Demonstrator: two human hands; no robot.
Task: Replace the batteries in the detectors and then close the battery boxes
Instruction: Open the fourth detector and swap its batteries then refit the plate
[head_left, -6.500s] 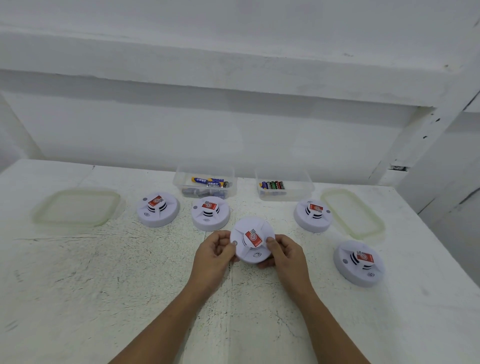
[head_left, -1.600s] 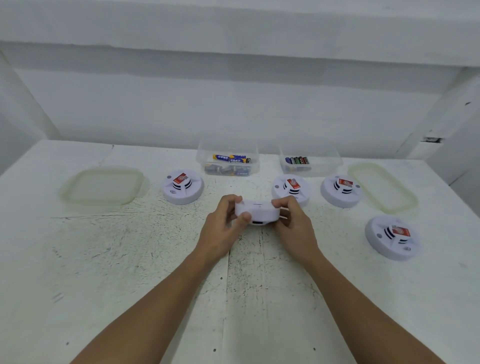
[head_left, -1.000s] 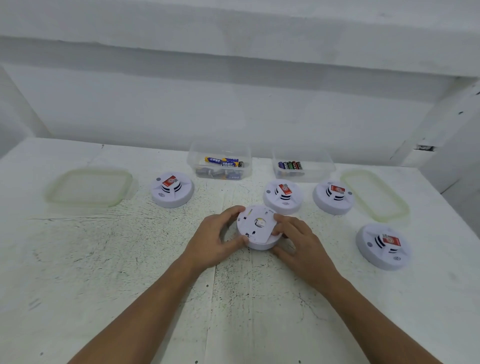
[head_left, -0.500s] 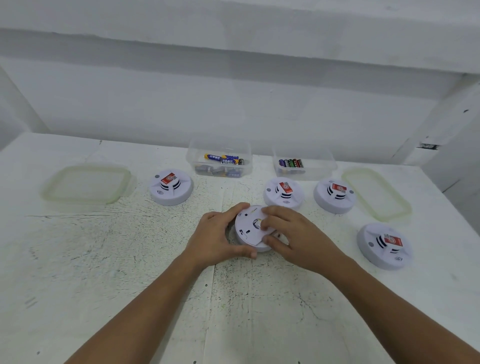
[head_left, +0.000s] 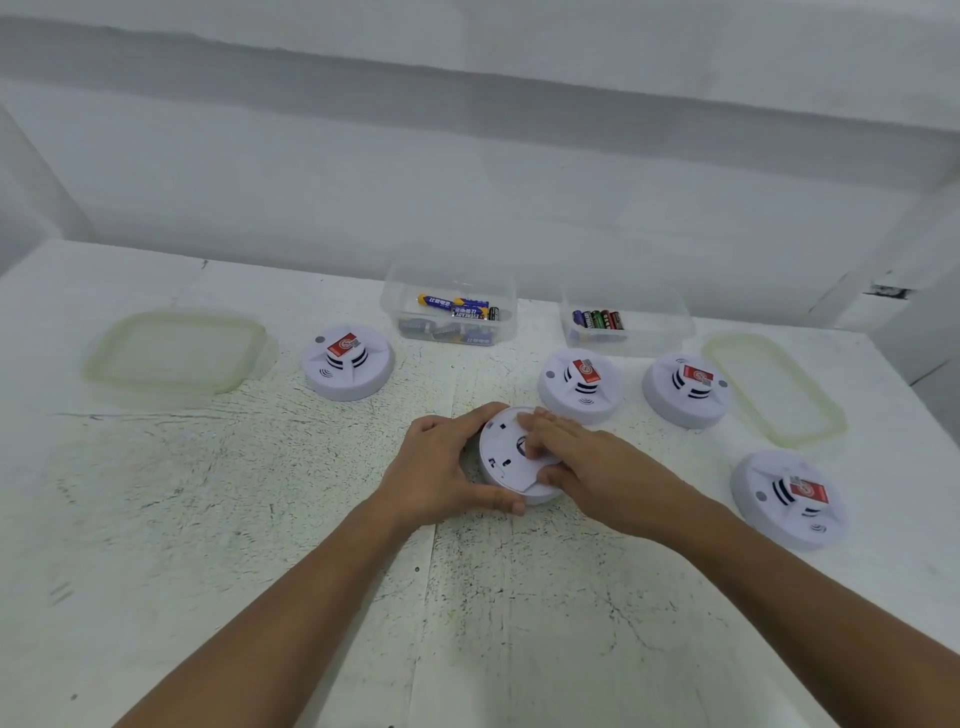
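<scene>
Opening the battery box is the step judged to be in hand. The upturned smoke detector is at table centre, back plate up. Its 9 o'clock rim is gripped by the left hand, with thumb and fingers curled round the edge. The right hand is laid over the back from 3 o'clock, fingers bent across the plate and thumb set against its near edge. Whether the cover is unlatched cannot be told.

Advice: the body should be pinned by the left hand so only the cover is moved. Force should be kept flat with no prying, or the tabs could be snapped.

Four other detectors are parked face-up at 10, 1, 2 and 4 o'clock. Cells are stocked in the blue-battery tub at 12 and the green-battery tub at 1, with tub lids further out.

Surface: a white-painted table, cracked and speckled. Room: a bare white wall with a ledge above.
</scene>
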